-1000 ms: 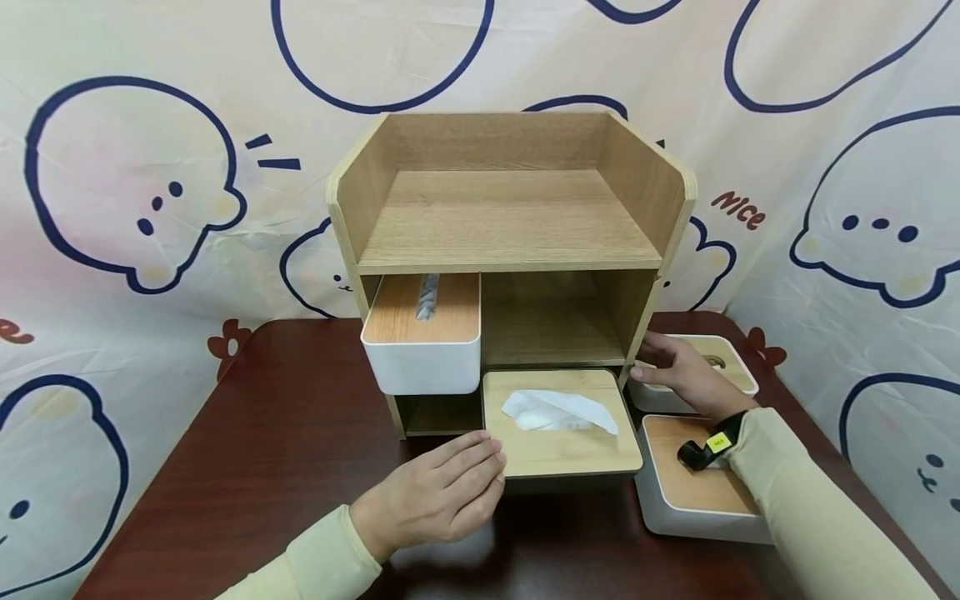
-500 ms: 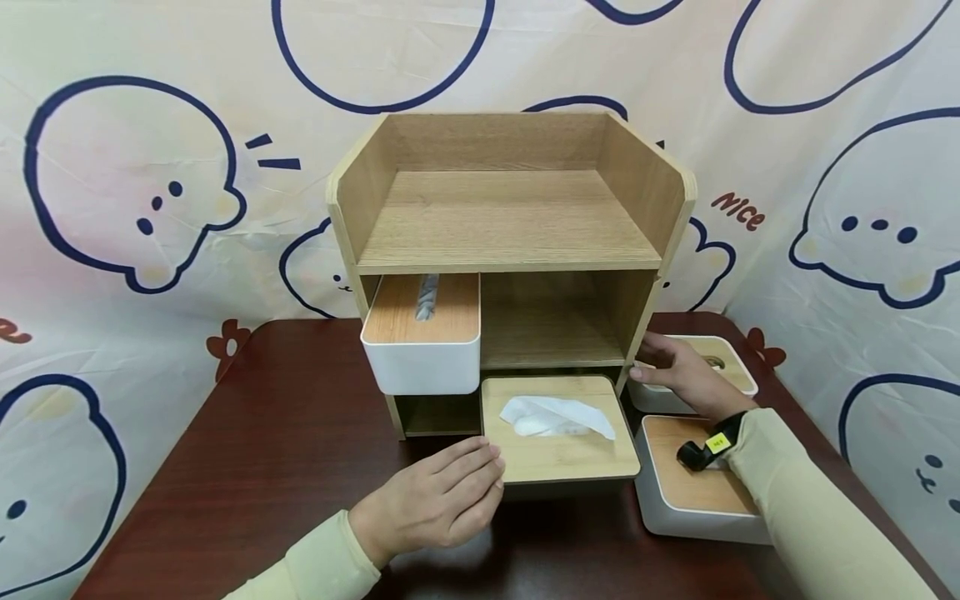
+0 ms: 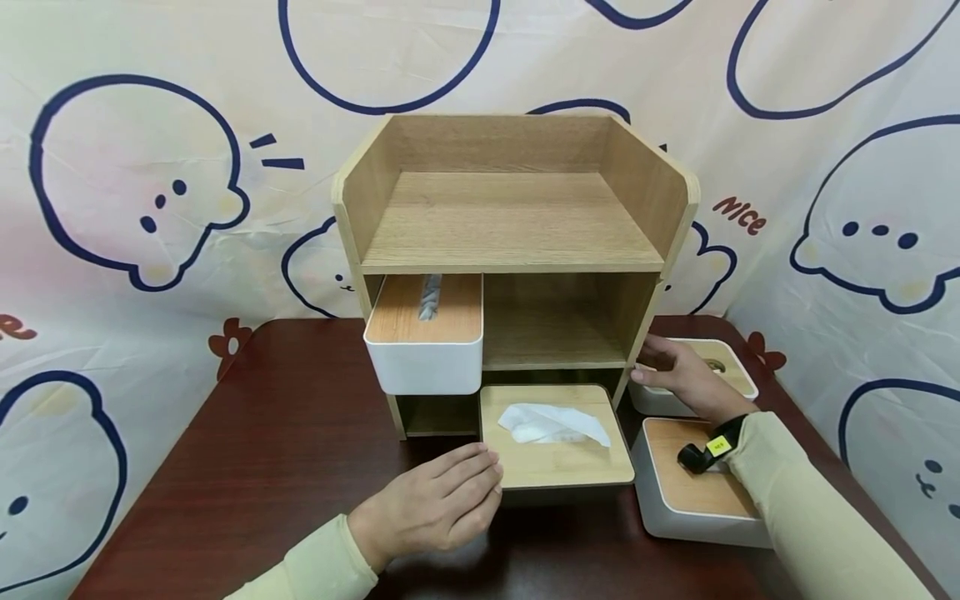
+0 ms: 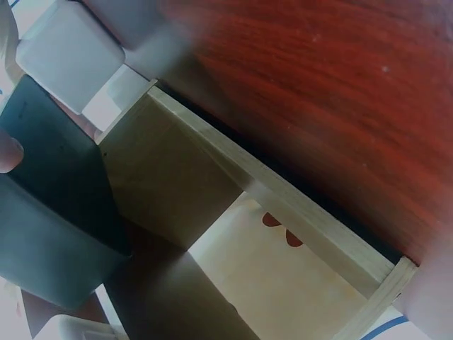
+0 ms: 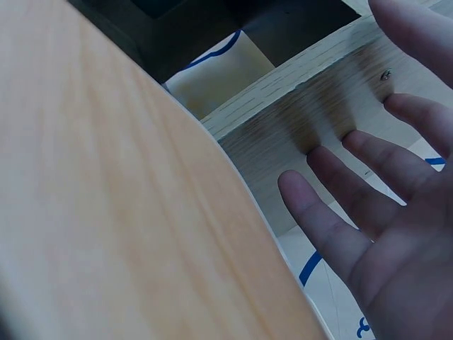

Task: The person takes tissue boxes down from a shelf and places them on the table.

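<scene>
A dark tissue box with a pale wooden lid [image 3: 555, 467] juts from the shelf's lower right opening, white tissue [image 3: 555, 423] poking up through its slot. My left hand [image 3: 438, 504] grips its front left corner. In the left wrist view, a fingertip [image 4: 8, 152] lies on the box's dark wall [image 4: 64, 212]. My right hand [image 3: 686, 377] rests on the outside of the wooden shelf's right panel [image 5: 283, 149], fingers spread and fairly straight, fingertips on the wood in the right wrist view. Behind this hand sits a small wood-lidded box [image 3: 738, 371].
A white tissue box [image 3: 423, 367] with a wooden lid protrudes from the shelf's middle left compartment. A grey box with a wooden lid [image 3: 675, 483] lies under my right forearm, on the dark red table [image 3: 262, 467]. A patterned cloth [image 3: 150, 333] hangs behind.
The dark tissue box has slid a little further out of the shelf toward me, my left hand moving slightly with it. The right hand stays against the panel.
</scene>
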A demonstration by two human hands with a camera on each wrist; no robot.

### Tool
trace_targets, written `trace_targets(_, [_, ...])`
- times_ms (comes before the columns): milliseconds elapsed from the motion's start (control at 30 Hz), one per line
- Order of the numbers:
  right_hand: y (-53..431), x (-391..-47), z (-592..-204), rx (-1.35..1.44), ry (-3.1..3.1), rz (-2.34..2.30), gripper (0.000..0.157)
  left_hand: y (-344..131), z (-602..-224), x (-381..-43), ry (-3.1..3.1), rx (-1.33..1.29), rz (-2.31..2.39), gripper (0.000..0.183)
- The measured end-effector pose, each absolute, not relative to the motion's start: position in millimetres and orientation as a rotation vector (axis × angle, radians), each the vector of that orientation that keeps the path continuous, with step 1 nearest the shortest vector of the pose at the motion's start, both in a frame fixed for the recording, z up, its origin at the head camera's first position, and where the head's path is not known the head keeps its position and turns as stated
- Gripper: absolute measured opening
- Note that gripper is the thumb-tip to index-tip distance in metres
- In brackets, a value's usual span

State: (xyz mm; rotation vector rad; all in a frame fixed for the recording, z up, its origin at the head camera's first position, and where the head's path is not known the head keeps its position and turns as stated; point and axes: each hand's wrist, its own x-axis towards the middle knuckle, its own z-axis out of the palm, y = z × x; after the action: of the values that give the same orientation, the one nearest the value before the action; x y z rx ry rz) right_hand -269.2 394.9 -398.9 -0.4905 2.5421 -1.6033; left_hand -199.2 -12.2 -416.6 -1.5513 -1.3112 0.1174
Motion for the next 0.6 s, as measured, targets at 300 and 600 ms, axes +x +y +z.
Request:
trace_targets(300, [394.7,-268.8,-398.5,-0.521,2.565,-1.600,0.072,-12.7,-420.1,-198.4,-1.317,-1.559,0.127,0.015])
trace_targets(600, [393.7,-267.2,-398.8,-0.536,2.543,-1.631,0.071,-13.3,-424.4,-198.2,-1.319,-1.576,0.134,0.018])
